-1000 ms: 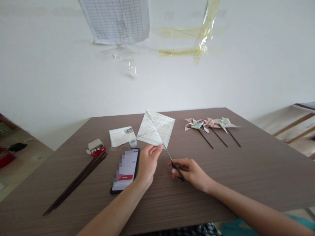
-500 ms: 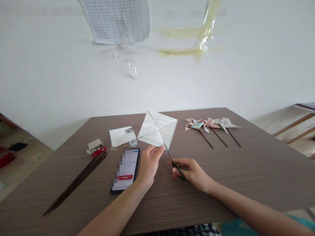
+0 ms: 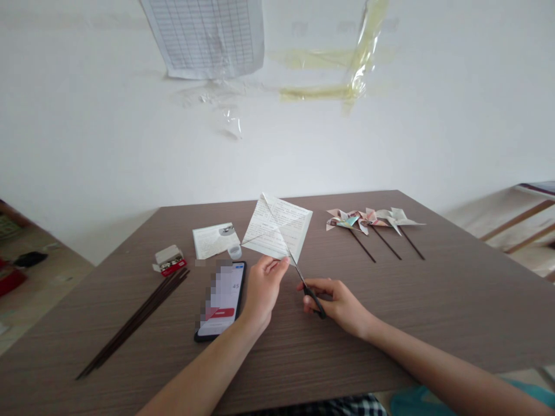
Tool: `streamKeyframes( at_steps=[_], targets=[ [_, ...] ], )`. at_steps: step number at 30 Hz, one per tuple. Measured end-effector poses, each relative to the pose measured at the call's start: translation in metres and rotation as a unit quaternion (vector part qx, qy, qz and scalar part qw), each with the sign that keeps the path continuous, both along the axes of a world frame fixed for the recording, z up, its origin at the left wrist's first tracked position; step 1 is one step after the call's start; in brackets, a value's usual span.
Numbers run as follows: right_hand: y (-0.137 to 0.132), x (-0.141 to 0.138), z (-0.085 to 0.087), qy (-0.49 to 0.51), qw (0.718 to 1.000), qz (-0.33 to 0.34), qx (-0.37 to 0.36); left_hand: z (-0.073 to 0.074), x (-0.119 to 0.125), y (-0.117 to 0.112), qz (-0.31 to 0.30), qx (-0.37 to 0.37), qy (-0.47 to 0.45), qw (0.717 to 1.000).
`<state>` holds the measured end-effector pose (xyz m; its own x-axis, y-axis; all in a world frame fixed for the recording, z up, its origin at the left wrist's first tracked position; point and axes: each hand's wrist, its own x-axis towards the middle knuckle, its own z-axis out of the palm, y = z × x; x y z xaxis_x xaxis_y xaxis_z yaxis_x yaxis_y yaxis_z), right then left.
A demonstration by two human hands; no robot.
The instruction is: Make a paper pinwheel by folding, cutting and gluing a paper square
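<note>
"What is held?"
"A printed paper square (image 3: pixel 277 228) is pinched over the table (image 3: pixel 433 300) by the left hand (image 3: pixel 263 292); scissors (image 3: pixel 310 293) are clamped in the right hand (image 3: pixel 333 300)."
"Any writing?"
"'45' is shown on the phone (image 3: pixel 221 300)."

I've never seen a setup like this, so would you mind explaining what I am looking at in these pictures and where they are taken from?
There is no machine here: these are a person's own two bare hands, filmed by one camera worn on the head, looking forward and down. The left hand pinches a square of creased printed white paper. The right hand holds black-handled metal scissors, their blades meeting the paper's lower corner. On the brown wood-grain table lie a black smartphone, a bundle of thin dark sticks and three paper pinwheels on dark sticks.
</note>
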<state>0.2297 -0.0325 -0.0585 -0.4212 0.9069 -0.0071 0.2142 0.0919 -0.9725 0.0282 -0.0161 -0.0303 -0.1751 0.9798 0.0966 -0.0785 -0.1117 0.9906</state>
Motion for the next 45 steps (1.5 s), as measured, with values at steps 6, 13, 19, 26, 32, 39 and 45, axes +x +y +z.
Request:
streamKeyframes(
  at_steps=[6, 13, 19, 26, 32, 39, 45],
  targets=[
    [-0.0035, -0.0012, 0.0069, 0.003, 1.000, -0.008, -0.006, 0.0027, 0.0006, -0.0036, -0.010, 0.003, -0.001, 1.000],
    [-0.0033, -0.0017, 0.0033, 0.014, 1.000, -0.019, -0.013, 0.0010, 0.0010, -0.0043, -0.010, 0.000, 0.003, 1.000],
    [-0.0007, -0.0014, -0.0004, 0.030, 0.999, -0.015, -0.023, -0.0001, 0.0022, -0.0025, -0.013, -0.002, 0.002, 1.000],
    [-0.0039, -0.0016, 0.0036, 0.036, 0.999, -0.014, -0.024, 0.0008, 0.0025, -0.0034, -0.003, -0.004, 0.020, 1.000],
    [-0.0047, -0.0016, 0.0056, 0.046, 0.998, -0.020, -0.026, -0.0021, 0.0038, -0.0043, -0.022, -0.007, 0.012, 1.000],
    [-0.0043, -0.0013, 0.0047, 0.050, 0.998, -0.021, -0.020, -0.0041, 0.0038, -0.0021, -0.020, -0.007, 0.016, 1.000],
    [-0.0047, -0.0012, 0.0035, 0.056, 0.998, -0.020, -0.026, -0.0024, 0.0036, -0.0034, -0.024, -0.003, 0.017, 1.000]
  ],
)
